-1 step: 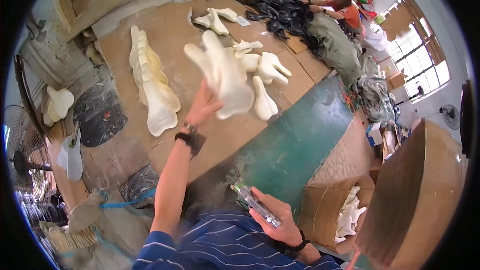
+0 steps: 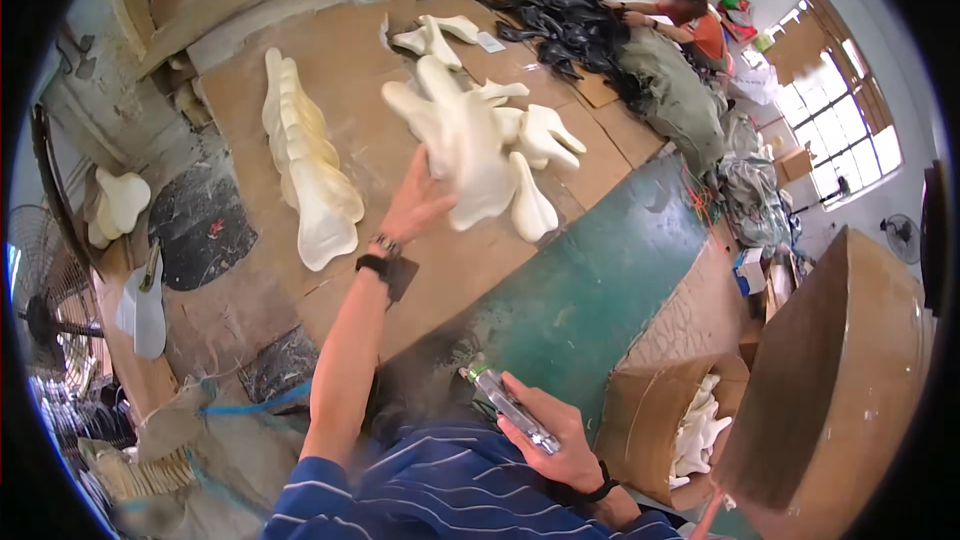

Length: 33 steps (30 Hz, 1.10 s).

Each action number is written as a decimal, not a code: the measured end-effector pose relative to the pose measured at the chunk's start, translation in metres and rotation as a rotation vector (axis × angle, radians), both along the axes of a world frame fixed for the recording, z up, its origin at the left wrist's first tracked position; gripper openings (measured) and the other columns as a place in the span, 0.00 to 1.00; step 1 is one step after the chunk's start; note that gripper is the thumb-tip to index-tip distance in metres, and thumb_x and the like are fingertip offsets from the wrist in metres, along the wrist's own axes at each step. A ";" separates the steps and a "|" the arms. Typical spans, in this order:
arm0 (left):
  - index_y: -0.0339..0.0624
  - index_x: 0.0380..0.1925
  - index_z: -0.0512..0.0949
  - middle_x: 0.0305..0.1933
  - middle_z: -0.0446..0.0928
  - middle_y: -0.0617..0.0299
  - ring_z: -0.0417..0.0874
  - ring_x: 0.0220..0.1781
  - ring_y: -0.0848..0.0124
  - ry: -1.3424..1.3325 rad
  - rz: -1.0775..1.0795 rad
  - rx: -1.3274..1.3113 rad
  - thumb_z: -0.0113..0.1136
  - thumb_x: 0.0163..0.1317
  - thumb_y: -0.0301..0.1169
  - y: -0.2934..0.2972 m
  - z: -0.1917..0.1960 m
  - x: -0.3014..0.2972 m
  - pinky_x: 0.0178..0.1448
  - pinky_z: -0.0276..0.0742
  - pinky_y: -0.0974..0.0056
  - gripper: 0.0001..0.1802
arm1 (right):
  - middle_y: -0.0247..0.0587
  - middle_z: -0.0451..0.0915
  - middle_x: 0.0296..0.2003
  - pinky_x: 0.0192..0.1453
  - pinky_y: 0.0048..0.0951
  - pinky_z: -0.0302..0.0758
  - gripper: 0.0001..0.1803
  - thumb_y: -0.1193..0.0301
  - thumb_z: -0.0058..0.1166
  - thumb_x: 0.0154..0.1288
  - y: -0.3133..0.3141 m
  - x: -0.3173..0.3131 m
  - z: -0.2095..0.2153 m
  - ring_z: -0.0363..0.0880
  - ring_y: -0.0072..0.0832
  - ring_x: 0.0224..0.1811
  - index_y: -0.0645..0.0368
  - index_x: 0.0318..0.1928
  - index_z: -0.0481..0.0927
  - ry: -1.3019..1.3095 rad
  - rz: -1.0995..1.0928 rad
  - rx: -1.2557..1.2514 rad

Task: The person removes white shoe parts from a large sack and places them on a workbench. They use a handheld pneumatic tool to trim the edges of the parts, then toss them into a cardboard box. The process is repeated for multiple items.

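My left hand (image 2: 415, 205) reaches out over the brown work table (image 2: 440, 275) and grips a large cream, saddle-shaped foam piece (image 2: 460, 145), held up off the surface. Just behind and to the right of it lies a loose heap of similar cream pieces (image 2: 545, 140). To the left, a long overlapping row of the same cream pieces (image 2: 305, 165) lies on the table. My right hand (image 2: 560, 435) stays close to my body, closed around a slim metallic spray tool (image 2: 508, 402) with a greenish tip pointing up and left.
A green surface (image 2: 600, 270) runs along the table's right. An open cardboard box (image 2: 640, 415) with cream pieces stands lower right beside a big brown board (image 2: 840, 370). Another person (image 2: 690, 25) works by a black pile (image 2: 565, 15). A fan (image 2: 40, 290) stands left.
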<state>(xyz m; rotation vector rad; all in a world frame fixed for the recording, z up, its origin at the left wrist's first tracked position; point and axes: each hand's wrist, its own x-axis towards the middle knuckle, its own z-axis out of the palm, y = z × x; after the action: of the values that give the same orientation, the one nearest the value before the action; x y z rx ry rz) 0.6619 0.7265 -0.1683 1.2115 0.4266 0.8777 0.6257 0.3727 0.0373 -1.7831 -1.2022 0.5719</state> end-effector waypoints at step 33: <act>0.43 0.57 0.81 0.53 0.86 0.54 0.87 0.54 0.58 0.921 0.541 0.173 0.68 0.58 0.26 0.102 -0.158 -0.217 0.61 0.81 0.55 0.24 | 0.48 0.86 0.35 0.42 0.29 0.80 0.29 0.77 0.68 0.64 0.039 -0.031 0.014 0.85 0.33 0.34 0.71 0.64 0.78 -0.105 0.091 -0.109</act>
<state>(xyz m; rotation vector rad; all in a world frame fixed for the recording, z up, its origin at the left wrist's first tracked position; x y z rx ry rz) 0.4445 0.8284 -0.3267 1.6634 1.4950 0.7638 0.5949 0.4114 0.0515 -1.8774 -1.3523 0.6128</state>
